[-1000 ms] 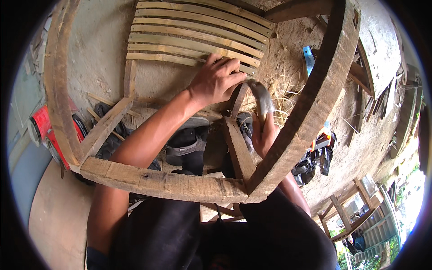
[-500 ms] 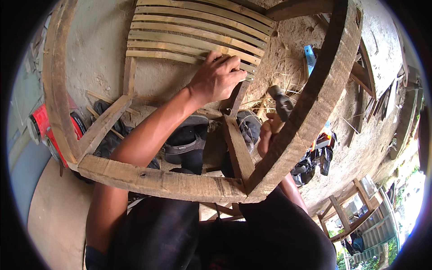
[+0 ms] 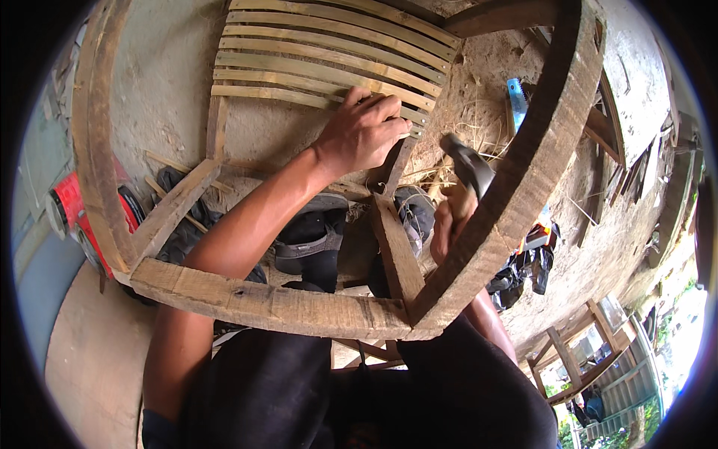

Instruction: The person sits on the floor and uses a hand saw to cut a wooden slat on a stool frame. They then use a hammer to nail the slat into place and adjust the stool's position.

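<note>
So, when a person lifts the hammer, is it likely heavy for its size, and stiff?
The hammer is probably heavy for its size, since its head looks like thick metal. It should stay stiff: the visible bit of handle looks like wood. Held loosely, it may tip toward the head, though the right hand grips close to it.

The frame was bare, matt wood, rough-sawn and visibly grained, while the slats across its far part looked like smooth, faintly glossy bamboo. Just inside the frame's right side, the hammer had a metal head with a dull sheen; outside that side lay a crumpled, shiny black plastic bag, and matt black cloth trousers showed below the frame.
</note>
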{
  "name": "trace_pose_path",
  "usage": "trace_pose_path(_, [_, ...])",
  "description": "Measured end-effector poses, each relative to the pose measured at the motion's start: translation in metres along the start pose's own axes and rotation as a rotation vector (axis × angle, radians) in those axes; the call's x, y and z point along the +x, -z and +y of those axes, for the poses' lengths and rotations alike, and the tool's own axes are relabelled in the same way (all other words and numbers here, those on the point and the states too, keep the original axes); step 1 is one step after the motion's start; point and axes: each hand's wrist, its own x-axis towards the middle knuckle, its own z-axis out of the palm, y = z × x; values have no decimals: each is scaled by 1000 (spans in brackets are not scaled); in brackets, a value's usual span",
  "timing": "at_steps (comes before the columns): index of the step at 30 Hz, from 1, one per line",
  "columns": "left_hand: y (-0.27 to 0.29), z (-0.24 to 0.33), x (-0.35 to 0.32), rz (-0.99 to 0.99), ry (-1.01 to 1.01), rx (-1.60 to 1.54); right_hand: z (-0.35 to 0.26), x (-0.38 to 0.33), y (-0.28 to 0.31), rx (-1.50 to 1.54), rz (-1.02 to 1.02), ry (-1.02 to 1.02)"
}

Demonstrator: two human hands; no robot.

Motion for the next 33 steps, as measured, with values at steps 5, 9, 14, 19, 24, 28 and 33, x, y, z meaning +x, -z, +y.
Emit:
trace_pose_path(5, [-3, -1, 0, 17, -17, -9, -24, 17, 3, -215, -149, -77])
trace_pose_path(9, [-3, -6, -6, -11, -2, 10, -2, 10, -4, -156, -61, 144])
trace_pose_path(14, [-2, -1, -1, -6, 3, -11, -20, 20, -5, -40, 38, 238])
trace_pose_path(19, [-4, -3, 0, 0, 9, 4, -17, 21, -1, -97, -20, 135])
trace_pose_path(24, [2, 1, 2, -7, 20, -25, -1, 12, -2, 42, 18, 118])
trace_pose_path(28, [5, -4, -2, -52, 23, -26, -13, 15, 11, 234, -63, -45])
trace_pose_path(33, [13, -20, -10, -76, -52, 72, 2, 4, 26, 183, -26, -164])
